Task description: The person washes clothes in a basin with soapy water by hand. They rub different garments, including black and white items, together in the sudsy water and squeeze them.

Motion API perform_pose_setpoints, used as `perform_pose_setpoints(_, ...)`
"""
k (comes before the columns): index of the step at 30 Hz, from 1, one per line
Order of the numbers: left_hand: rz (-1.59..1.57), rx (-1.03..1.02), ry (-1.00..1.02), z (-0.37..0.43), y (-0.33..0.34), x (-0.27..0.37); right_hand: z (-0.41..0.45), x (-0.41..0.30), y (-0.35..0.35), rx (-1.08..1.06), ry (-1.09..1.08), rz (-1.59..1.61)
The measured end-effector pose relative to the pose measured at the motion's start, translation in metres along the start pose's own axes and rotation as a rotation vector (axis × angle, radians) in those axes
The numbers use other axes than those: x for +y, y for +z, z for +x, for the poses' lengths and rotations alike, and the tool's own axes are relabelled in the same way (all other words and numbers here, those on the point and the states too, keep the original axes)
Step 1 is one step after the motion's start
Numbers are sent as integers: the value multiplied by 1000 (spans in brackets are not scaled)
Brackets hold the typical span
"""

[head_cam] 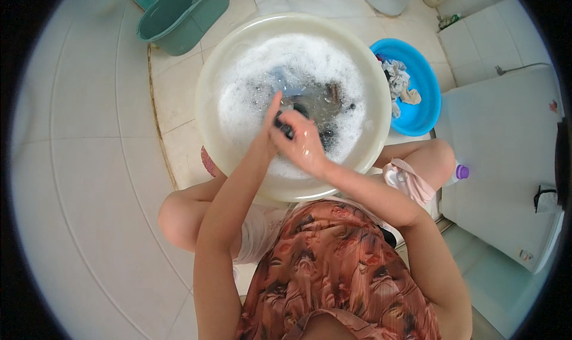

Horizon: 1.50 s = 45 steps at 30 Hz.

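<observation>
Over a wide cream plastic basin (205, 85) of foamy water (241, 94), my hands come together on a small, dark, wet cloth (285, 125). My right hand (304, 139) is curled around it, slightly blurred. My left hand (271, 128) is pressed against the cloth from the other side, its thumb pointing up; its fingers are mostly hidden. More fabric lies under the water, with a bluish piece (290, 87) and a brown piece (334, 94) showing through a gap in the white suds. Foam hides the shapes of the submerged pieces.
A blue basin (429, 99) with crumpled grey and beige cloths (397, 78) stands at the right. Beyond on the left is a green plastic tub (178, 23). A purple-capped bottle (462, 171) and a white appliance (496, 152) are near my right knee. A tiled wall (89, 161) rises at left.
</observation>
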State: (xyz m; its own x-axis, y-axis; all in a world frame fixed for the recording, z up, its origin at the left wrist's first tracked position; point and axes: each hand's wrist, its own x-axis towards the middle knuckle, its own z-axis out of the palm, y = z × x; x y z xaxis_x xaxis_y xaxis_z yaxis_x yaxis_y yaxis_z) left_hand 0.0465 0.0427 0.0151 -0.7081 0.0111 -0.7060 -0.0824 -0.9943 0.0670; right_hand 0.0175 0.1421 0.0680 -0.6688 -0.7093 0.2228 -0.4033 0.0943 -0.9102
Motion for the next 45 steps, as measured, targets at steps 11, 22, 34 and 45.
perform_pose_setpoints(11, 108, 108, 289, 9, -1, -12, 24, 27, 3, 190, -86, -295)
perform_pose_setpoints(22, 149, 361, 446, 32, -33, 7, 28, 108, -34, -633, 278, -609)
perform_pose_setpoints(34, -4, -420, 14, -7, -13, 11, -8, -39, 11, -22, -9, -43)
perform_pose_setpoints(45, 184, 229, 302, 5, 18, -23, 42, 39, -3, 223, 181, -300)
